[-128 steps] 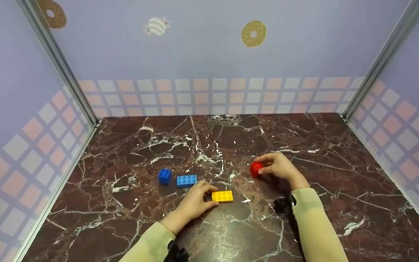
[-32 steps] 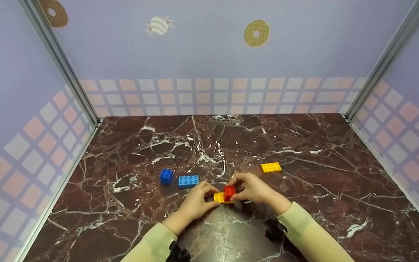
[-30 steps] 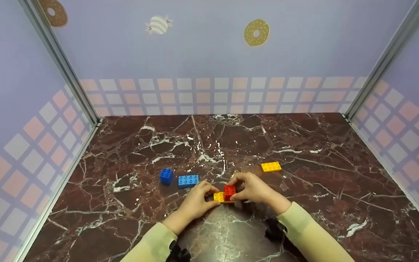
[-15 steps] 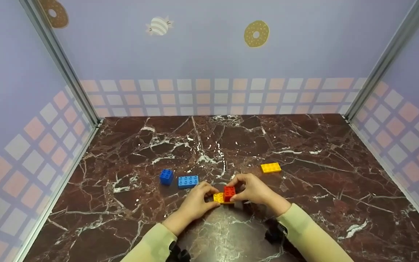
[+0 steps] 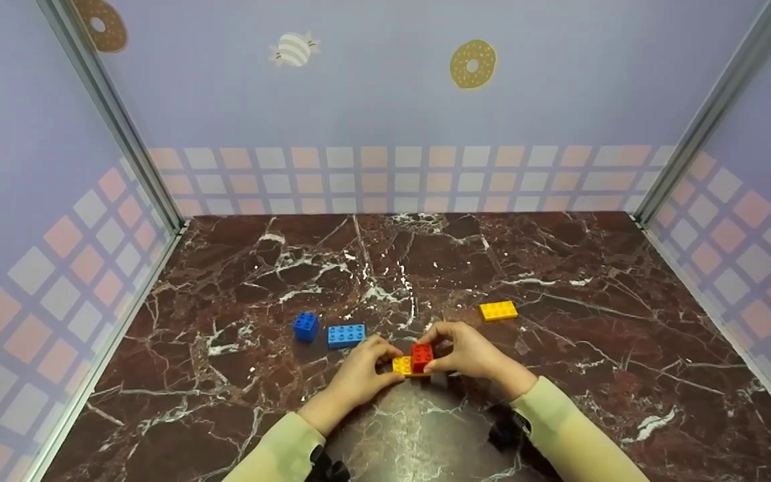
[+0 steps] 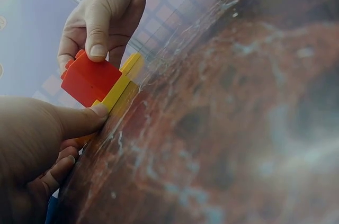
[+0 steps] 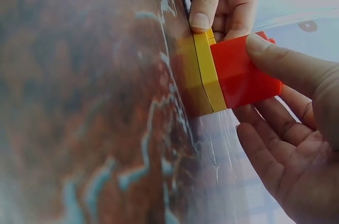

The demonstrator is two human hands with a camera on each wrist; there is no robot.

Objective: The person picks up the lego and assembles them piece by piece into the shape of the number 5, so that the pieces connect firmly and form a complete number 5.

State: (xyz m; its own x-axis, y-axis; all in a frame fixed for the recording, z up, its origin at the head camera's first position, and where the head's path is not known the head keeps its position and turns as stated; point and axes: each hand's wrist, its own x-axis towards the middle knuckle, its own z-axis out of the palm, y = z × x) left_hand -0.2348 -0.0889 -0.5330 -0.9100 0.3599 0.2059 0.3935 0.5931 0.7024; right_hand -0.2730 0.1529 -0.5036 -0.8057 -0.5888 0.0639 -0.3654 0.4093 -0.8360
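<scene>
My left hand (image 5: 359, 376) pinches the left end of a flat yellow toy building brick (image 5: 401, 365) that lies on the table, thumb on the near side and fingers on the far side. On that brick's right half sits a square red brick (image 5: 421, 359), its studs up. My right hand (image 5: 469, 351) holds the red brick between thumb and fingers. In the right wrist view the red brick (image 7: 241, 73) stands flush along the yellow brick (image 7: 207, 70). The left wrist view has the left thumb (image 6: 79, 122) pressed to the yellow edge beside the red brick (image 6: 92, 82).
Left of the hands stand a square dark blue brick (image 5: 306, 327) and a flat light blue brick (image 5: 347, 336), the latter close to the left fingers. A second flat yellow brick (image 5: 498, 310) lies beyond the right hand. Patterned panels (image 5: 385, 100) enclose the marble-look table (image 5: 225, 402).
The right hand has brought the red brick left and nearer from beside the second yellow brick, onto the pinched yellow one. Over the last second both hands have kept their place.
</scene>
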